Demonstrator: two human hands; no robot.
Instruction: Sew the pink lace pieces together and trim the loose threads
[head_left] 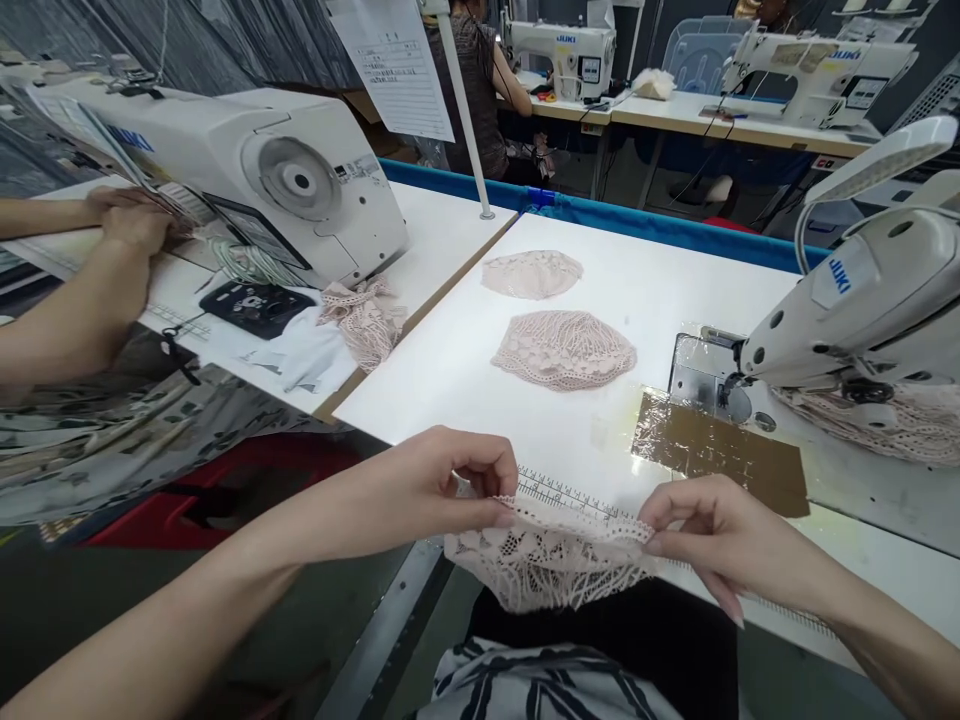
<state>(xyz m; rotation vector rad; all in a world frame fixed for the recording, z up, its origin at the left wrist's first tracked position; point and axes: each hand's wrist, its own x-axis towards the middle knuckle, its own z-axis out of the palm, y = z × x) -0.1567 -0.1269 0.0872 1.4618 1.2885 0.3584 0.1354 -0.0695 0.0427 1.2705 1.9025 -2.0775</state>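
My left hand and my right hand each pinch one end of a pale pink lace piece, stretched between them at the near edge of the white table. The lace's scalloped upper edge lies along a ruler strip stuck on the table edge, and the rest hangs down toward my lap. Both hands are closed on the lace.
Two more pink lace pieces lie further back on the table. A white sewing machine stands at right with lace under its arm. At left, another person's hands work at a second machine. More lace lies there.
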